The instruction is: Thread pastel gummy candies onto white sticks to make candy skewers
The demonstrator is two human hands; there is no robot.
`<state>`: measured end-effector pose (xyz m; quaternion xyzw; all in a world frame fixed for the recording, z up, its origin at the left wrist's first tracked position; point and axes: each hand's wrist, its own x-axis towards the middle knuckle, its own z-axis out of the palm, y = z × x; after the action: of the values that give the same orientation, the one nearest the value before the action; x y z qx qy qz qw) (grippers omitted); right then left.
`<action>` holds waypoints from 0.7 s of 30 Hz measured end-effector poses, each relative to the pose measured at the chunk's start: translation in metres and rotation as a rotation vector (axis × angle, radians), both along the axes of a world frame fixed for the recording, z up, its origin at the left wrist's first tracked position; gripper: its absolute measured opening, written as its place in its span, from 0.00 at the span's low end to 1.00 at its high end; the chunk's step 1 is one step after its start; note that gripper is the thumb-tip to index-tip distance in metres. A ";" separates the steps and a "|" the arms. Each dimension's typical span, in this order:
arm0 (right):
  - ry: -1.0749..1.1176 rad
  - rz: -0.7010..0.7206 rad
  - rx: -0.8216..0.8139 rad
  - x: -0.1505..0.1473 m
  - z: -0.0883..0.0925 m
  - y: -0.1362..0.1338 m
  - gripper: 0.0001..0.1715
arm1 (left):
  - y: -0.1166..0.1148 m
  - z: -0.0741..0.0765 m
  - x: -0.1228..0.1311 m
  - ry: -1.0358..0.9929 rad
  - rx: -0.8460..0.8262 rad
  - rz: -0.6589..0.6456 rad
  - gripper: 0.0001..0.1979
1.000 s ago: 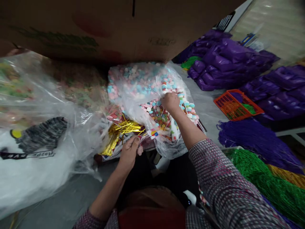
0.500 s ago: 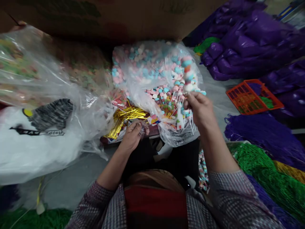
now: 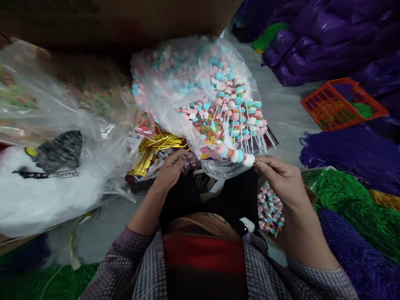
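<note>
My right hand (image 3: 278, 177) pinches the stick end of a marshmallow candy skewer (image 3: 235, 155), which points left with pink, orange, blue and white pieces. My left hand (image 3: 171, 168) is closed on a small clear plastic bag (image 3: 190, 161), partly hidden by the fingers. The skewer's tip lies a short way right of that bag, apart from it. Beyond my hands, several finished skewers (image 3: 243, 112) lie with white sticks toward me on a large clear bag of marshmallows (image 3: 175, 71). Gold twist ties (image 3: 156, 148) are heaped beside my left hand.
Loose gummy rings (image 3: 211, 127) lie in front of the skewers. Wrapped skewers (image 3: 271, 208) fill a container by my right forearm. An orange basket (image 3: 340, 104), purple bundles (image 3: 312, 46) and green strands (image 3: 350, 204) are at right. A striped glove (image 3: 64, 152) rests on white plastic at left.
My right hand has come down toward me from above the skewers, and the candy skewer in it has tipped from upright to pointing left. The left hand still grips the clear bag.
</note>
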<state>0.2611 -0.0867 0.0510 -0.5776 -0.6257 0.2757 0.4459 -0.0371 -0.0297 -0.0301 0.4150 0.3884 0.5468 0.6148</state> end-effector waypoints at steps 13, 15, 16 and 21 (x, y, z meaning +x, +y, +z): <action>-0.082 0.014 -0.015 0.017 0.011 -0.008 0.09 | 0.004 0.001 -0.012 0.189 0.244 -0.257 0.12; -0.047 -0.001 -0.026 0.015 0.011 -0.010 0.09 | 0.003 -0.001 -0.011 0.152 0.215 -0.237 0.13; -0.046 0.000 -0.035 0.013 0.010 -0.011 0.09 | 0.003 -0.001 -0.010 0.131 0.195 -0.225 0.14; -0.142 0.035 -0.061 0.011 0.008 -0.015 0.11 | 0.001 0.001 -0.010 0.118 0.135 -0.215 0.19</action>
<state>0.2725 -0.1013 0.0590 -0.5980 -0.6570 0.2609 0.3777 -0.0475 -0.0283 -0.0286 0.5259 0.3395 0.4772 0.6168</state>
